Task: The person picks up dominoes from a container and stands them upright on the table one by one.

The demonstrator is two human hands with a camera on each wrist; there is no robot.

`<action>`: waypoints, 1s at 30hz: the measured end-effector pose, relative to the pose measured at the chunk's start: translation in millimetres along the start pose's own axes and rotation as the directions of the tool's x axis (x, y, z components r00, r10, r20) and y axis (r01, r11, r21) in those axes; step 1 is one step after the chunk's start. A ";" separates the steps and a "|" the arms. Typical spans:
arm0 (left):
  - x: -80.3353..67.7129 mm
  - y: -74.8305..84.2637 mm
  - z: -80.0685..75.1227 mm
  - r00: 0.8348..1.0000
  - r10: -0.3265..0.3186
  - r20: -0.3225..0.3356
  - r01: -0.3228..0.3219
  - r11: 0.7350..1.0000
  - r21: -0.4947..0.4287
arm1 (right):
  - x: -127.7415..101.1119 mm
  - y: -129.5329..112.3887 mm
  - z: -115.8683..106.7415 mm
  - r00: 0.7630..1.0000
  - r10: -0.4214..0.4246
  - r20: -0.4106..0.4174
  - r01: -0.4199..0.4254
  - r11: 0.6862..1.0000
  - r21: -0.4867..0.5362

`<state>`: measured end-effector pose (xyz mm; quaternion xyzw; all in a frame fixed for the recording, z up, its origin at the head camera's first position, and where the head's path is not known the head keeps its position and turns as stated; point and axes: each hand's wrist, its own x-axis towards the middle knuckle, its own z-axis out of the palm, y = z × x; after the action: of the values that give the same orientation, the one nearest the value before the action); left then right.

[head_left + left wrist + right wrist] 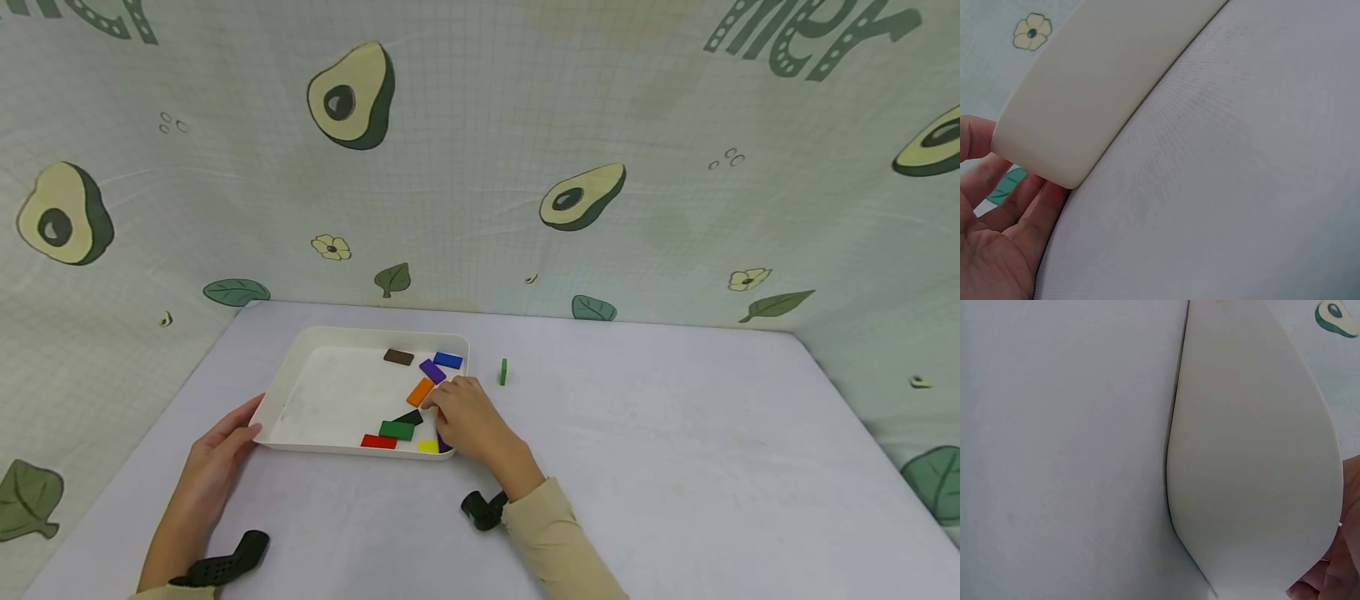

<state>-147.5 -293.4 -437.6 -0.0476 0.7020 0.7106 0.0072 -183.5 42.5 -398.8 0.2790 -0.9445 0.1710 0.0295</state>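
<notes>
Our left hand (217,454) rests open against the tray (300,367) at its 8 o'clock corner. Our right hand (468,421) reaches over the 4 o'clock rim toward the orange block (420,391); whether the fingers pinch it we cannot tell. The block looks light, rigid and smooth, best pinched by its long edges.

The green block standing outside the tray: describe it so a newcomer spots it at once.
Find the white tray on the grey table. Just past its far right corner, a small green block stands upright on its own on the table. Every other block lies flat inside the tray.
</notes>
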 end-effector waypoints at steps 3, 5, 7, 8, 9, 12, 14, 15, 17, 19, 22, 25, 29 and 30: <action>0.5 0.0 -0.4 1.000 -0.004 -0.003 0.004 1.000 0.005 | -0.2 -0.2 -1.7 1.000 -0.005 0.002 0.005 1.000 0.020; 0.9 0.0 -0.8 1.000 -0.004 -0.004 0.004 1.000 0.003 | -0.4 -0.3 -2.7 1.000 -0.003 0.011 0.002 0.999 0.044; 1.0 -0.1 -1.1 1.000 -0.005 -0.004 0.005 1.000 0.002 | -0.5 -0.3 -3.3 1.000 0.004 0.023 -0.006 0.998 0.069; 0.9 -0.2 -1.1 1.000 -0.004 -0.004 0.004 1.000 0.005 | -0.5 -0.4 -3.5 1.000 0.008 0.029 -0.010 0.997 0.080; 1.0 -0.1 -1.1 1.000 -0.004 -0.004 0.004 1.000 0.005 | -0.5 -0.4 -3.6 0.999 0.012 0.036 -0.015 0.996 0.091; 0.6 0.0 -0.7 1.000 0.002 -0.001 -0.002 1.000 0.016 | -0.5 -0.2 -3.4 0.998 0.021 0.052 -0.027 0.993 0.117; 0.5 0.1 -0.4 1.000 0.008 0.001 -0.008 1.000 0.019 | -0.6 0.1 -3.2 0.998 0.017 0.058 -0.024 0.992 0.120; 0.4 0.1 -0.3 1.000 0.010 0.003 -0.010 1.000 0.016 | -0.7 0.3 -3.1 0.998 0.015 0.061 -0.022 0.993 0.118; 0.0 0.0 -0.2 1.000 0.024 0.009 -0.024 1.000 0.018 | -0.8 1.1 -2.6 0.998 0.002 0.060 -0.008 0.994 0.105; -0.4 -0.1 -0.2 0.999 0.038 0.016 -0.039 0.999 0.020 | -1.3 1.7 -2.9 0.998 -0.010 0.059 0.005 0.996 0.091; -1.1 -0.3 -0.3 0.998 0.056 0.026 -0.057 0.998 0.023 | -1.4 2.7 -3.4 0.997 -0.028 0.067 0.023 0.997 0.078; -1.1 -0.3 -0.5 0.998 0.052 0.026 -0.052 0.998 0.024 | -1.2 3.4 -4.4 0.995 -0.039 0.088 0.033 0.997 0.072; -1.0 -0.5 -0.5 0.999 0.033 0.021 -0.034 0.999 0.034 | -1.1 4.1 -5.7 0.992 -0.047 0.116 0.039 0.997 0.072; -0.9 -0.5 -0.6 0.999 0.028 0.019 -0.029 0.999 0.036 | -1.2 4.3 -6.0 0.991 -0.047 0.122 0.038 0.996 0.076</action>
<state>-146.5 -293.9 -438.0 -0.0309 0.7151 0.6983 0.0045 -185.0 48.5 -394.6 0.3102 -0.9313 0.1875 -0.0359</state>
